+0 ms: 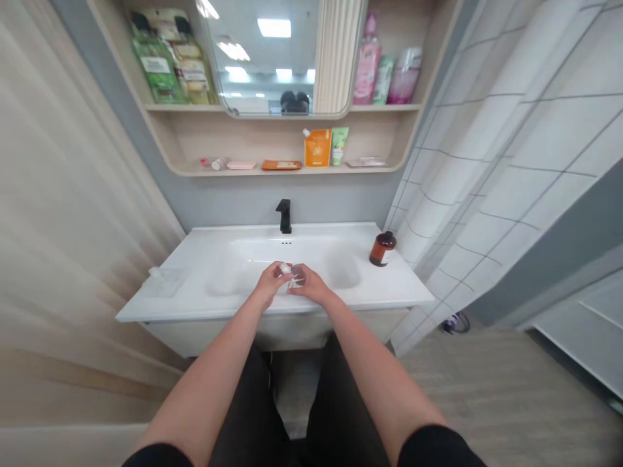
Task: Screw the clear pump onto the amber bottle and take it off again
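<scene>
Above the front part of the white sink (348,295), my two hands are close together. Closed fingers of my left hand (268,283) pinch a small white cap (285,268). My right hand (310,283) grips a small clear plastic container (296,277), partly hidden by the fingers. Cap and container are side by side; whether they are joined I cannot tell. Behind them a black faucet (285,217) stands at the back of the sink.
A brown bottle (382,249) stands on the counter's right side. A clear bag-like item with a white part (163,282) lies at the left. An orange pouch (318,148) and a green tube (339,146) stand on the shelf under the mirror (272,65). A curtain hangs at left.
</scene>
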A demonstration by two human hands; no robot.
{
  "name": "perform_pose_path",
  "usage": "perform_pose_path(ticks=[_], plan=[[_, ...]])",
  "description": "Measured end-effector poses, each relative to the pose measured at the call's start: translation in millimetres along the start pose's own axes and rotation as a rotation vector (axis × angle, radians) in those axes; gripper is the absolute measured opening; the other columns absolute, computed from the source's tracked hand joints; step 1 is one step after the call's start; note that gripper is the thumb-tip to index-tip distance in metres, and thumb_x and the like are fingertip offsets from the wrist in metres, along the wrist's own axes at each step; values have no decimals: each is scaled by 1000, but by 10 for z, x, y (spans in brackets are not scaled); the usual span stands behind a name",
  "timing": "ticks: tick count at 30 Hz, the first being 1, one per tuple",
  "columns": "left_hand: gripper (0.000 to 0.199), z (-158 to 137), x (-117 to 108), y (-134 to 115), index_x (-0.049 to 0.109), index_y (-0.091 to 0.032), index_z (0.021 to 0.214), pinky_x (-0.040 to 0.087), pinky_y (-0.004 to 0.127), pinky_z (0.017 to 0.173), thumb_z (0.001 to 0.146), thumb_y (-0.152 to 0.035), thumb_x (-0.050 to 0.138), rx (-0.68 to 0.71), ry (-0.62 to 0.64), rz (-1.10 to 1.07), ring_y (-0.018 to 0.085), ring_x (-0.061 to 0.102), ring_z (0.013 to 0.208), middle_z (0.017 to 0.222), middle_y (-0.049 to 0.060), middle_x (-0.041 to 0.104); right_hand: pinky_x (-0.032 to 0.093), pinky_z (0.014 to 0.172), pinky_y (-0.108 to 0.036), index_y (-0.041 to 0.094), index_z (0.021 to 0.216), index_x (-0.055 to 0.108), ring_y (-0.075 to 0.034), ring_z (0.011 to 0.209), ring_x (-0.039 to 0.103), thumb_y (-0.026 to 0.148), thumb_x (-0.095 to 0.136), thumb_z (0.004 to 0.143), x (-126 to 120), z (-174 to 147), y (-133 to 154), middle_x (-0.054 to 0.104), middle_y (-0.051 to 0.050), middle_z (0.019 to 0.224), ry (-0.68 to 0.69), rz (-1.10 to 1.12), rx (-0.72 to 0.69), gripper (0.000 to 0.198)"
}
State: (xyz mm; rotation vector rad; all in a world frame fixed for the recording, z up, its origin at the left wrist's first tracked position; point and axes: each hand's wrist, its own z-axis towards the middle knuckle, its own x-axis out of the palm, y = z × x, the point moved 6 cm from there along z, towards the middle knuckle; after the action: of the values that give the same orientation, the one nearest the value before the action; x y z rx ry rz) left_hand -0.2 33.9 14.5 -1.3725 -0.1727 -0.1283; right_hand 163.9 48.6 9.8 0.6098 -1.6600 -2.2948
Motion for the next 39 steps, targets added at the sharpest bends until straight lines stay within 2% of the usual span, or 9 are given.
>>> perform_pose_path(ticks=[3,7,12,17,21,26,32,36,39], plan=[[57,0,-11,10,58,-23,95,52,36,94,60,-38,100,-3,-29,-9,22,70,100,108,4,79,59,96,-42,27,127,67,-25,106,72,38,101,65,-1,-3,2,75,-6,124,-6,13,-4,71],[57,-5,-3,-1,64,-22,103,53,38,96,62,-37,100,19,-16,1,23,71,103,111,5,79,59,98,-42,29,130,66,-24,108,71,38,101,66,-2,-7,12,75,-5,127,-6,4,-12,74],[55,7,-13,17,61,-22,94,53,37,93,60,-37,101,6,-35,-21,22,70,99,107,5,79,58,97,-42,27,127,66,-24,105,72,38,100,66,-9,-7,26,75,-5,125,-15,-3,-11,71],[51,-13,15,-34,74,-20,105,52,35,93,64,-39,99,28,16,9,22,69,99,104,5,77,59,94,-41,27,122,66,-24,101,71,39,100,65,-11,7,-6,75,-4,118,-17,-19,0,67],[48,-39,13,-71,81,-18,106,53,36,91,71,-48,95,-24,24,18,22,70,94,103,7,79,59,95,-43,27,119,65,-23,98,71,38,101,64,-21,16,-52,75,-3,115,-28,-38,18,67],[44,43,-119,-354,84,-19,102,53,40,98,75,-54,90,68,-115,175,26,72,104,109,9,83,59,98,-45,27,121,64,-25,104,72,35,101,63,-31,15,-67,75,-5,119,-34,-20,37,69],[37,140,-114,-686,85,-21,94,55,42,97,75,-53,89,157,-70,410,29,74,100,105,9,84,60,98,-46,28,121,64,-26,106,72,34,101,63,-41,25,-80,75,-5,118,-42,-44,52,69],[41,49,-171,-758,86,-20,100,54,42,98,73,-50,91,131,-157,303,27,73,100,107,9,83,60,99,-46,27,120,65,-24,105,72,35,101,63,-40,20,-82,75,-5,118,-42,-27,49,68],[44,-120,-379,-829,83,-19,101,54,38,91,71,-49,93,125,-280,107,23,71,96,105,9,81,60,100,-46,27,120,65,-25,107,72,37,101,63,-41,15,-87,75,-6,122,-35,-3,51,68]])
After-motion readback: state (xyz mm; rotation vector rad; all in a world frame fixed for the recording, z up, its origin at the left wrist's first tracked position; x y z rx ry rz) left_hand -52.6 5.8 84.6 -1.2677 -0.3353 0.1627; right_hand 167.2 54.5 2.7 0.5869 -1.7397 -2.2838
